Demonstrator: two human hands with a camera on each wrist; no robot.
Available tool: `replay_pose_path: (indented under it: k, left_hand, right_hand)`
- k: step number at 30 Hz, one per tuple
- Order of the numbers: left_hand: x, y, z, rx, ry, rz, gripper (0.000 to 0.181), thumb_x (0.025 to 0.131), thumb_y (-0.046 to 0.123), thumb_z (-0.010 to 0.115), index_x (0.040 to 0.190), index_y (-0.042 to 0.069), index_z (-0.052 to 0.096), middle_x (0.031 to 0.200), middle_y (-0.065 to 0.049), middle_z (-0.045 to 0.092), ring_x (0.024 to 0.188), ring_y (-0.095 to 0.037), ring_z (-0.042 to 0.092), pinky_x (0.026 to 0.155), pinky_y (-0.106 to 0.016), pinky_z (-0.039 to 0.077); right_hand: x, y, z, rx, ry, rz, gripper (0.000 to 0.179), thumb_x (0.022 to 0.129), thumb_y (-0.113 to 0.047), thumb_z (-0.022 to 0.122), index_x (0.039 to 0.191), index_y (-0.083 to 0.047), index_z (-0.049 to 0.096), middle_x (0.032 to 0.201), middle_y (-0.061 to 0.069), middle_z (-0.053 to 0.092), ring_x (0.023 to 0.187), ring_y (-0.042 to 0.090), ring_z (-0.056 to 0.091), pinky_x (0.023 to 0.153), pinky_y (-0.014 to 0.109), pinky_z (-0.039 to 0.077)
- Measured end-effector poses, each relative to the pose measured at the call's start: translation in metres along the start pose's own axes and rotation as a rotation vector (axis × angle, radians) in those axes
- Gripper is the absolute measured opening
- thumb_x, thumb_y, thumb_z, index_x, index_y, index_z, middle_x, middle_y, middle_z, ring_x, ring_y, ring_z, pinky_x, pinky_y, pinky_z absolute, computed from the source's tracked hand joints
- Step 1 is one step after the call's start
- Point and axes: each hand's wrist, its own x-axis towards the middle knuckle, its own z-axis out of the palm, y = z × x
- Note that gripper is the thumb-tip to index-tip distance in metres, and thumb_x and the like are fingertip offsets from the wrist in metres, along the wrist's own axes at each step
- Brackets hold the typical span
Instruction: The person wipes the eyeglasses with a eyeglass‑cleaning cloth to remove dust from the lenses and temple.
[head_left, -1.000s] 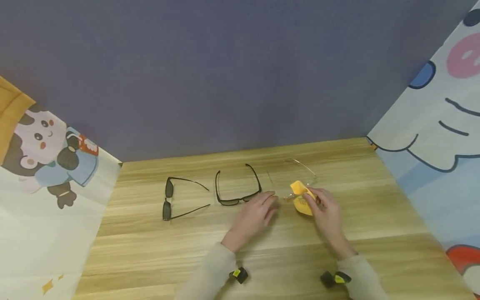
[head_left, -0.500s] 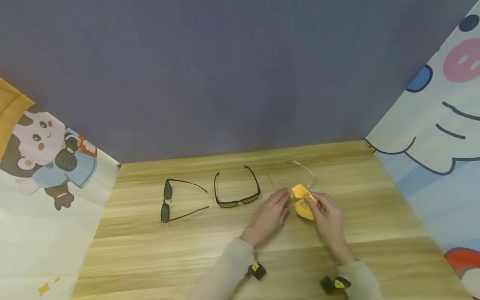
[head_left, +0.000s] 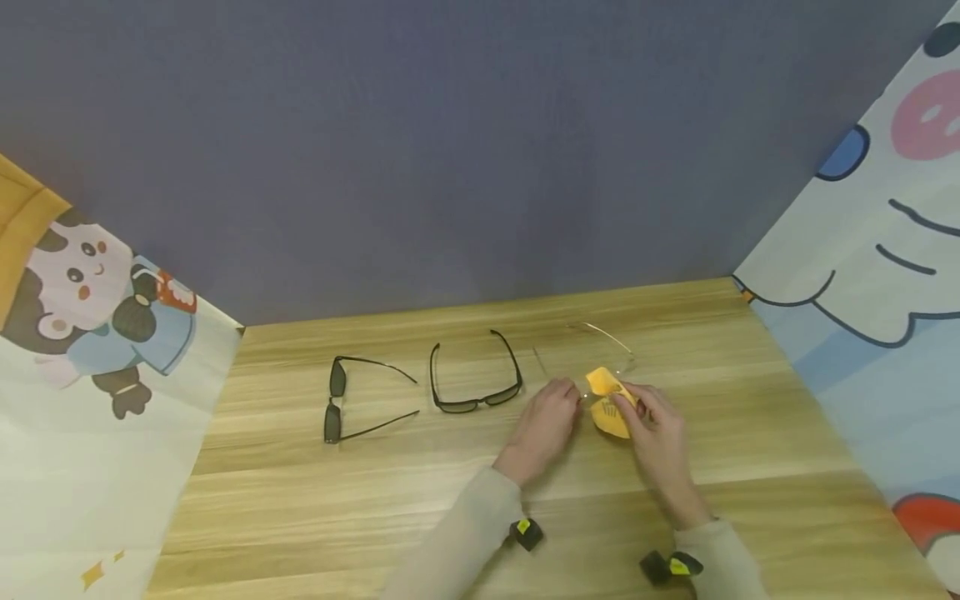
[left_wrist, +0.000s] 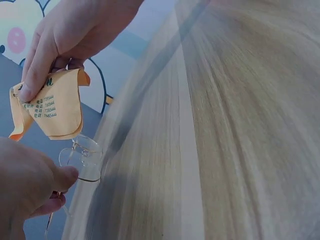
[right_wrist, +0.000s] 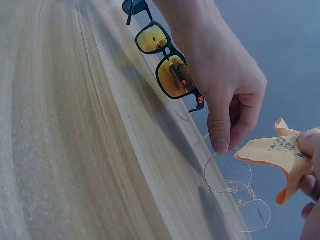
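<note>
My left hand point(head_left: 543, 421) pinches the end of the front of a pair of thin wire-rimmed eyeglasses point(right_wrist: 227, 172) between thumb and fingers. Their clear round lenses show in both wrist views, and a thin temple point(head_left: 611, 337) points toward the back wall. Just to the right, my right hand point(head_left: 660, 437) holds a folded yellow cleaning cloth point(head_left: 611, 417) printed with dark lettering. In the head view the cloth covers part of the glasses' front. Seen from the left wrist, the cloth point(left_wrist: 57, 107) hangs close by the lenses.
Black-framed sunglasses point(head_left: 459, 407) lie with temples spread left of the wire pair. Another dark pair of sunglasses point(head_left: 333, 423) lies farther left, turned sideways. A grey wall point(head_left: 480, 167) rises behind the wooden table point(head_left: 300, 517), with cartoon-printed panels point(head_left: 885, 333) at both sides.
My left hand has moved right, from beside the black-framed sunglasses to the wire-rimmed eyeglasses, and now pinches them. My right hand stays nearly still with the cloth.
</note>
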Motion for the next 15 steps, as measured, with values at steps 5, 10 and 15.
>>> replay_pose_path:
  k: [5,10,15]
  left_hand:
    - [0.0,0.001,-0.003,-0.034,-0.014,-0.031,0.015,0.098,0.012,0.069,0.113,0.01,0.071,0.111,0.002,0.067,0.104,-0.009,0.063,0.098,-0.015,0.053]
    - [-0.002,0.002,-0.012,-0.222,0.088,-0.071,0.01,0.101,0.015,0.066,0.109,0.01,0.069,0.108,0.002,0.067,0.104,-0.01,0.063,0.095,-0.013,0.053]
    - [-0.009,0.002,-0.024,-0.49,0.288,-0.076,0.005,0.099,0.01,0.068,0.103,0.007,0.068,0.105,-0.003,0.069,0.099,-0.014,0.067,0.092,-0.014,0.055]
  right_hand:
    - [0.001,-0.001,0.001,0.014,0.029,0.011,0.023,0.083,0.014,0.077,0.104,0.004,0.075,0.082,0.01,0.067,0.072,0.002,0.048,0.055,0.008,0.038]
    - [0.003,-0.006,0.002,0.063,0.123,0.01,0.024,0.081,0.022,0.072,0.102,0.011,0.072,0.089,0.011,0.068,0.077,0.0,0.049,0.065,0.007,0.04]
    - [0.013,-0.032,-0.001,0.128,0.213,-0.069,0.021,0.079,0.026,0.067,0.099,0.017,0.067,0.094,0.001,0.068,0.079,-0.001,0.051,0.07,0.009,0.042]
